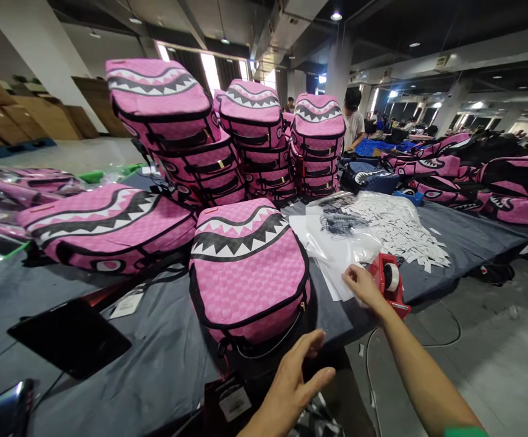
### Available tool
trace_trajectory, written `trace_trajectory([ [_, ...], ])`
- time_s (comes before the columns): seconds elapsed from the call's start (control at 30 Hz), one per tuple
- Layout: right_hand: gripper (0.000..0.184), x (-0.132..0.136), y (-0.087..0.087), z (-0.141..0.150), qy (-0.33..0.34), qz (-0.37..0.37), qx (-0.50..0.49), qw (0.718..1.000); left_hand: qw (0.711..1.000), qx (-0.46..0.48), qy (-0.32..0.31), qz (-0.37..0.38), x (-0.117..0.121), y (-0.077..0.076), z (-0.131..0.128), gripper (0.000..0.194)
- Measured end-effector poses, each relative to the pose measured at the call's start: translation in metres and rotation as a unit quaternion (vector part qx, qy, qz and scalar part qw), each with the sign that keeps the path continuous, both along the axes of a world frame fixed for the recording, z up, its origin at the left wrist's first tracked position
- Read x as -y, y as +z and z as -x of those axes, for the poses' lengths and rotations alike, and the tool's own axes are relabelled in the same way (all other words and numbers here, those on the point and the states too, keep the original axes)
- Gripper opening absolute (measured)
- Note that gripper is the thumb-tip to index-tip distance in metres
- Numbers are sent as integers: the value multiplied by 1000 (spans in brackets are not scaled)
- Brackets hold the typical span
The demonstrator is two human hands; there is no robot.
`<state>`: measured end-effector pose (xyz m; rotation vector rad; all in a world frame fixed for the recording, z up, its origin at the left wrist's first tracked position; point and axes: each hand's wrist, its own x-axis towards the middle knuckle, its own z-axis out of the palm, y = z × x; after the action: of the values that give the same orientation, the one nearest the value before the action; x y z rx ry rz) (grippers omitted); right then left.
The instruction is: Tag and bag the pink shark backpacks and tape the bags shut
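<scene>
A pink checkered backpack (250, 291) with a black-and-white shark-mouth print lies directly in front of me. My left hand (294, 379) is just off its lower right corner, thumb and fingers apart, holding nothing. At the right, my right hand (362, 285) reaches over white sheets (332, 279) at the edge of a clear plastic bag (316, 240). Its fingers are pinched together; whatever is between them is too small to tell. Just right of that hand stands a red tape dispenser (377, 270) with a white roll. Below the backpack hangs a dark tag with a white label (234, 403).
Stacks of similar backpacks (164, 97) rise behind, and another backpack (109, 224) lies left. A heap of small white slips (409, 237) covers the table's right part. A dark tablet (70, 337) sits at the left. A co-worker (354, 124) stands farther back.
</scene>
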<state>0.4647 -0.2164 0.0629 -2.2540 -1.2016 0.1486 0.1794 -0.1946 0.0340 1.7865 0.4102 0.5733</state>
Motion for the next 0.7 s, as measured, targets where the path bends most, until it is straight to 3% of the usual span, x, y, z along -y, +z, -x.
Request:
trace_trajectory([
  [0.07,19,18,-10,30,36,-34,-51,997,984,-3,-1,181,8,-3,-25,82],
  [0.13,28,39,-27,67,64,-90,-132,985,954,39,44,295,14,-9,-48,85],
  [0.2,37,59,-40,101,82,-127,-220,964,929,68,110,347,18,-17,-58,68],
  [0.27,40,74,-41,125,92,-137,-247,955,923,63,166,340,20,-24,-52,55],
  [0.33,35,80,-30,136,145,-154,-176,962,950,24,173,258,19,-27,-32,46],
  [0.37,32,79,-22,136,201,-157,-112,960,971,-2,155,184,18,-26,-19,39],
  [0.43,38,71,-9,132,351,-141,16,926,994,-46,103,-11,14,-19,9,25],
  [0.5,50,57,-4,126,469,-111,95,871,973,-51,65,-217,11,-9,34,20],
  [0.57,41,43,-5,122,502,-118,138,846,925,-40,77,-370,6,1,54,22],
  [0.63,24,33,-9,120,487,-152,165,844,890,-54,126,-434,-1,7,71,23],
  [0.7,21,28,-12,122,455,-184,183,852,894,-81,175,-406,-11,8,85,21],
])
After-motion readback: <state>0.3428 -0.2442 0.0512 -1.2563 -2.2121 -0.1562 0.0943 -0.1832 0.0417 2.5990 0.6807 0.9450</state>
